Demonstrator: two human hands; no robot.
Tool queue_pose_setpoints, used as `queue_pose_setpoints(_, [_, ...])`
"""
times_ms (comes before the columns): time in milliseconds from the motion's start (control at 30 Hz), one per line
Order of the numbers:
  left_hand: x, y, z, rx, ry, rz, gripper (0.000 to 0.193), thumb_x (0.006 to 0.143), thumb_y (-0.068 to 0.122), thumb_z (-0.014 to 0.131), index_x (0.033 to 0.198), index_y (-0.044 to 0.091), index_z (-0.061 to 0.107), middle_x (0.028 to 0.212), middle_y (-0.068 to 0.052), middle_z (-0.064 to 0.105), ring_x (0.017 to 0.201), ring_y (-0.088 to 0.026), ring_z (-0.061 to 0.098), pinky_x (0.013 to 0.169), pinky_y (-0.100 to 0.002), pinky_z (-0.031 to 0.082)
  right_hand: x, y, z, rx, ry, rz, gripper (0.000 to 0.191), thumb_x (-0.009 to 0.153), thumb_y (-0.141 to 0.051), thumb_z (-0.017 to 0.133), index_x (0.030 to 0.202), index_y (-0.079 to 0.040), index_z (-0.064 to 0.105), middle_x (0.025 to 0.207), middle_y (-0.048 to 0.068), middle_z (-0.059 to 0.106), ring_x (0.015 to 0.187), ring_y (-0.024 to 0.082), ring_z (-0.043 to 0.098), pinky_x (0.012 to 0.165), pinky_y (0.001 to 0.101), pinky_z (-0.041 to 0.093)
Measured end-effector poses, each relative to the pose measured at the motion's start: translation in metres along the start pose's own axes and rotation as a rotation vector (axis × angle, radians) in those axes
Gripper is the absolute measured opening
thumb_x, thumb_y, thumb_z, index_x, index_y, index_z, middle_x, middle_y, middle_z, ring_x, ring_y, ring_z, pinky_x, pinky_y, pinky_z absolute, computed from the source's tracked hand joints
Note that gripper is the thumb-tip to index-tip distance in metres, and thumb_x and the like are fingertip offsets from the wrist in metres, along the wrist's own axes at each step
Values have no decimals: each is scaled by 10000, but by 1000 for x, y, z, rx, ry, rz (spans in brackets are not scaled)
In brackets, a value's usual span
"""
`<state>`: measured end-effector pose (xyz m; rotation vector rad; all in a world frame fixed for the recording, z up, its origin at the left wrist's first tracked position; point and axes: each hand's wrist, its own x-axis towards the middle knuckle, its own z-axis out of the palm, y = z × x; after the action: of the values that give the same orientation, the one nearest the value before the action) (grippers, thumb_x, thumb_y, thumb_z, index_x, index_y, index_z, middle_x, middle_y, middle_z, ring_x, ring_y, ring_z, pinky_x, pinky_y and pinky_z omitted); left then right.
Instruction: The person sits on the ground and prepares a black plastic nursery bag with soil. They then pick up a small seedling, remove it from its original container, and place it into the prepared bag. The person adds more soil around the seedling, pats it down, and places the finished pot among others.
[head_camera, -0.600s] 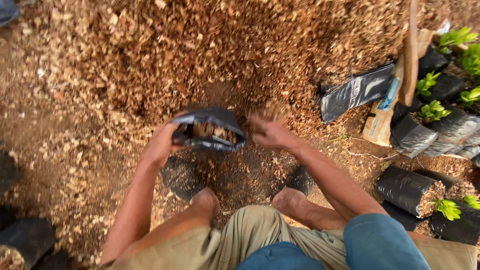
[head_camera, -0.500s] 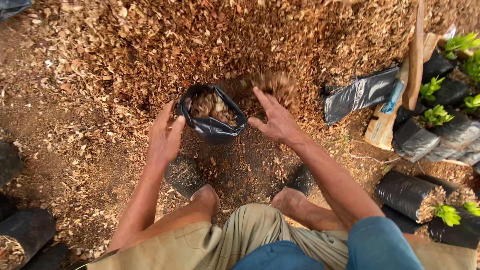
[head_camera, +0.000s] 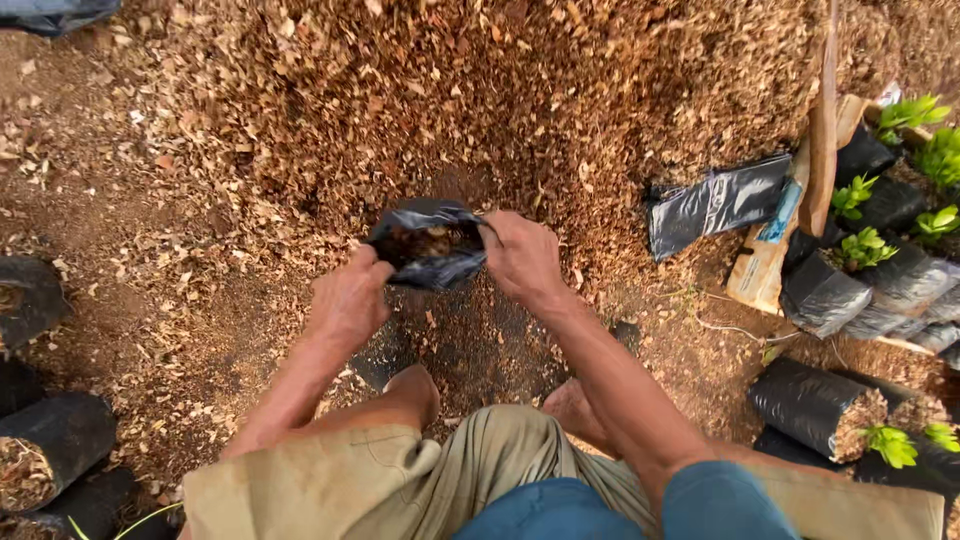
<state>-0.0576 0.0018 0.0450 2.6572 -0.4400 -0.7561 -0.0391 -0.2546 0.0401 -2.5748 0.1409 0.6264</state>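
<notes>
A small black plastic grow bag (head_camera: 432, 245), partly filled with brown wood shavings, is held up in front of me over the ground. My left hand (head_camera: 350, 298) grips its left rim. My right hand (head_camera: 522, 255) grips its right rim, and the bag's mouth is pinched narrow between them. Behind the bag rises a big heap of wood shavings (head_camera: 480, 90). My knees and bare feet show below the hands.
Filled black bags with green seedlings (head_camera: 868, 245) lie at the right, beside a flat stack of empty black bags (head_camera: 715, 205) and a wooden tool handle (head_camera: 824, 120). More filled black bags (head_camera: 45, 450) stand at the lower left.
My right hand, which was open and tossing shavings into the bag, has closed on the bag's right rim. The bag's mouth went from wide open to pinched.
</notes>
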Motion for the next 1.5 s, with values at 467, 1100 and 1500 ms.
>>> queue_pose_setpoints(467, [-9, 6, 15, -139, 114, 173, 325, 755, -21, 627, 1059, 41, 725, 1061, -137, 621, 689, -340, 688, 609, -456, 599, 10, -19, -8, -51, 43, -59, 211, 1043, -177, 575, 935, -139, 752, 802, -7, 681, 614, 142, 554, 503, 311, 438])
queue_pose_setpoints(1100, [-31, -18, 5, 102, 172, 372, 239, 823, -98, 614, 1001, 47, 681, 966, -65, 619, 654, -215, 662, 506, -345, 565, -12, -1, -18, -94, -66, -21, 255, 977, -290, 606, 809, -151, 736, 669, 62, 658, 511, 177, 507, 506, 385, 408])
queue_pose_setpoints(1500, [-32, 15, 16, 181, 170, 595, 220, 785, 29, 676, 997, 59, 623, 909, -77, 547, 788, -230, 637, 696, -372, 567, 43, 31, -79, -98, 42, -402, 515, 1005, -465, 690, 1404, -157, 589, 1366, 98, 629, 1282, 267, 577, 1084, 467, 484])
